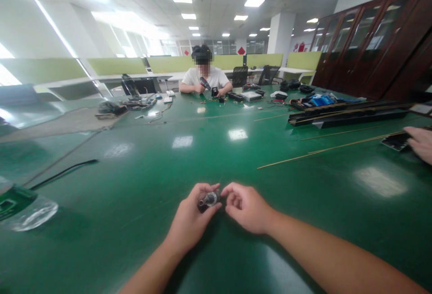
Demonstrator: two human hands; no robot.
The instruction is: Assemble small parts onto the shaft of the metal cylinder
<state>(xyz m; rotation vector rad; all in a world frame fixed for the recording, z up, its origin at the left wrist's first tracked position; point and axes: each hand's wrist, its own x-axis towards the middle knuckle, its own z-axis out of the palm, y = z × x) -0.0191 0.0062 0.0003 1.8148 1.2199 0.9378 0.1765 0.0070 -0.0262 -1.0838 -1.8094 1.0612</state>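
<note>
Small fitting (209, 199) gripped in our left hand (191, 215), right hand (248, 207) just beside it

In the lower middle of the frame we have the fitting, grey and black with a narrow round end pointing to the left, raised over the green surface (151, 163). Our left hand is clamped on it, thumb below and fingers above. Our right hand comes in from the lower right with its fingers loosely curled, the tips of thumb and forefinger apart; we cannot tell whether the forefinger touches the fitting or only comes close.

At the left edge we see a clear bottle (35, 213) with a green label, and above it a black cable (65, 173) lying aslant. On the right, long thin rods (286, 160) stretch across the surface, with dark rails (351, 116) lying beyond them. At the right edge another person's hand (421, 143) is at a dark hollow piece (395, 142); we cannot tell how firmly it is held.

In the upper middle, across from us, a co-worker in a white shirt (216, 77) holds a drill (204, 82), its tip near a small black block (214, 91). Something bright blue (322, 100) lies toward the upper right, in front of dark wooden cabinets (364, 37).
</note>
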